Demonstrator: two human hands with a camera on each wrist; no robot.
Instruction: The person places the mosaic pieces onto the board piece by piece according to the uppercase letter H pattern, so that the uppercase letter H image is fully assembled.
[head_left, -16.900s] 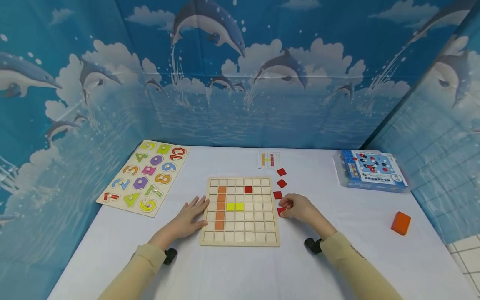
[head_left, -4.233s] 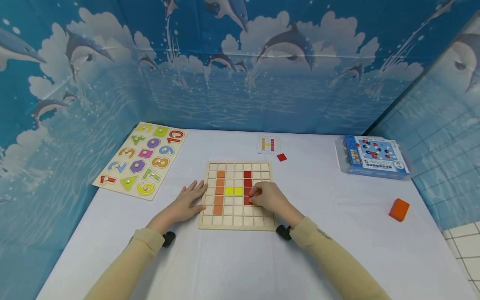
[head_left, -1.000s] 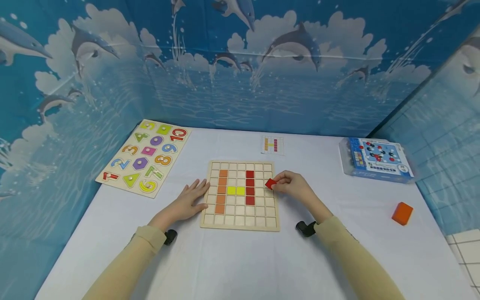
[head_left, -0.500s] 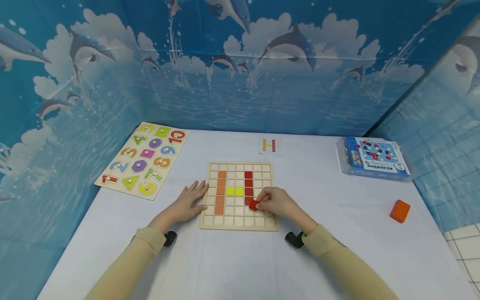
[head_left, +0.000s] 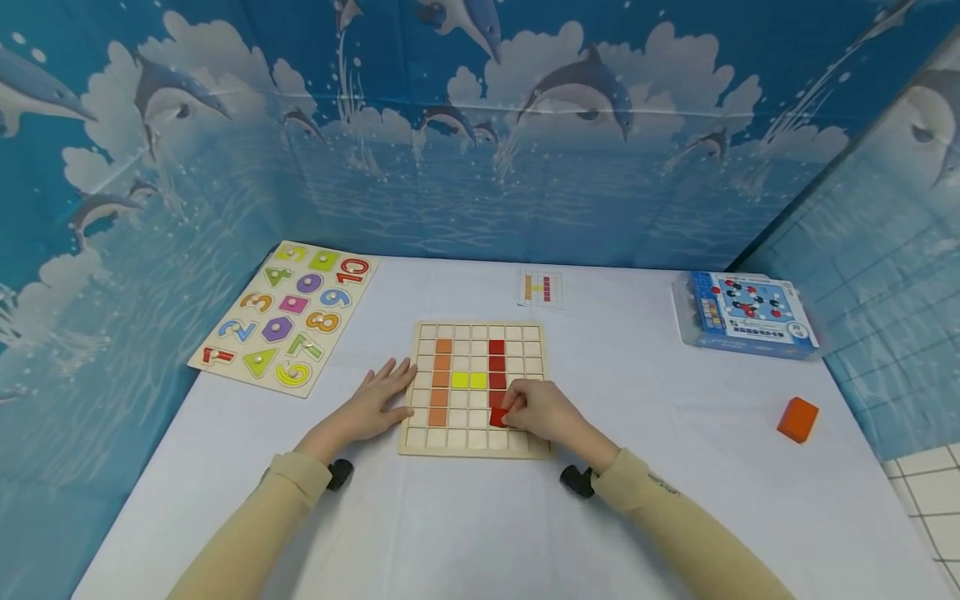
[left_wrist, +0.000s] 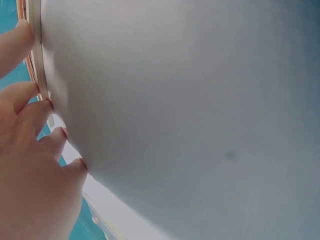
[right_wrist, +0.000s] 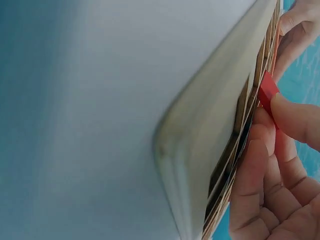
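My right hand [head_left: 546, 410] pinches a red square tile [head_left: 498, 417] between thumb and fingers over the wooden grid board [head_left: 480, 452]. In the right wrist view the red tile [right_wrist: 268, 93] stands tilted against the board's cells. It is at the near end of a column of red tiles [head_left: 497, 363]. Further left on the board lie a column of orange tiles [head_left: 441, 382] and two yellow tiles [head_left: 469, 380] between the columns. My left hand [head_left: 367, 408] has its fingers spread, and they touch the board's left edge; the left wrist view shows the fingertips [left_wrist: 75, 167] along that side.
A small pattern card [head_left: 541, 289] lies behind the board. To the left is a number-and-shape puzzle board [head_left: 285, 321]. A blue boxed set [head_left: 753, 315] stands at the back right, with an orange block [head_left: 798, 419] in front of it. A dolphin-print curtain encloses the white table.
The red column has grown from a single tile, and the loose red tiles on the right are gone. My right hand has carried the last one left onto the column's near end.
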